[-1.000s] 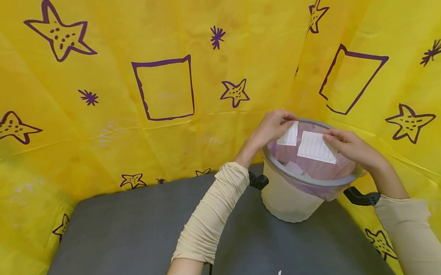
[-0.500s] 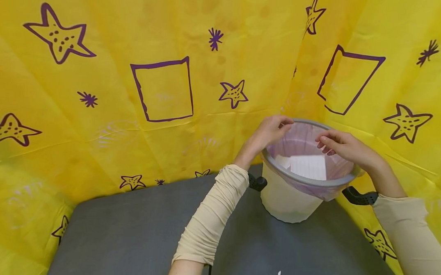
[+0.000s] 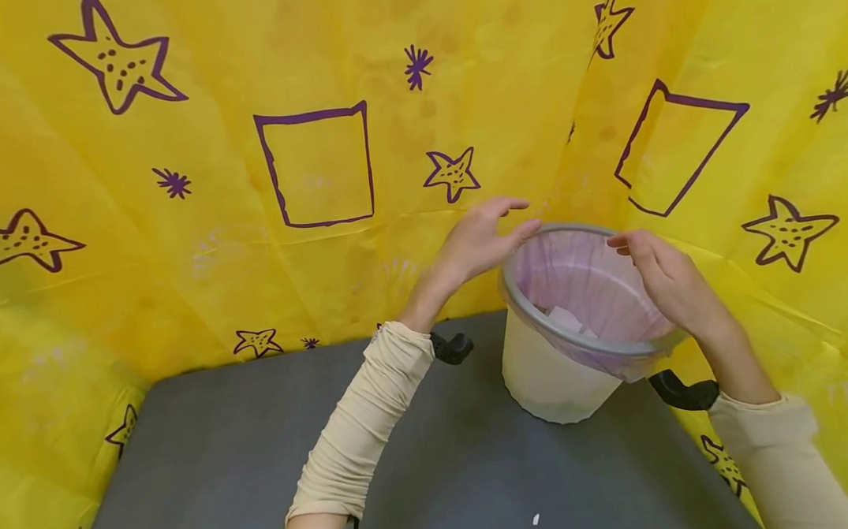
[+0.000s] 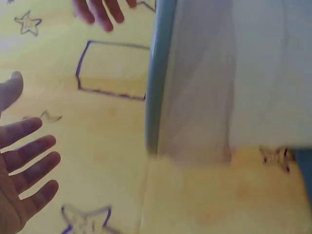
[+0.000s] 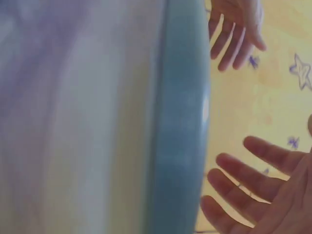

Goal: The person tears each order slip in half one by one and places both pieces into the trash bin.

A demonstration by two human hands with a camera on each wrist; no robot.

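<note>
A pale waste bin with a grey rim and a purple liner stands upright on the dark table. Low inside the liner lie white paper pieces. My left hand is held at the bin's left edge, thumb and fingers spread with nothing between them. Above the right side of the rim is my right hand, holding nothing. Both wrist views show relaxed, parted fingers beside the bin, the left hand and the right hand each apart from the rim.
A small white scrap lies on the grey table near its front. Yellow curtains with purple stars and squares hang close behind the table and at both sides. A dark wrist mount sits by the left wrist.
Both hands have let go of the lined paper pieces they pinched, which dropped into the bin. The left hand has since moved left, away from the opening; the right has shifted slightly.
</note>
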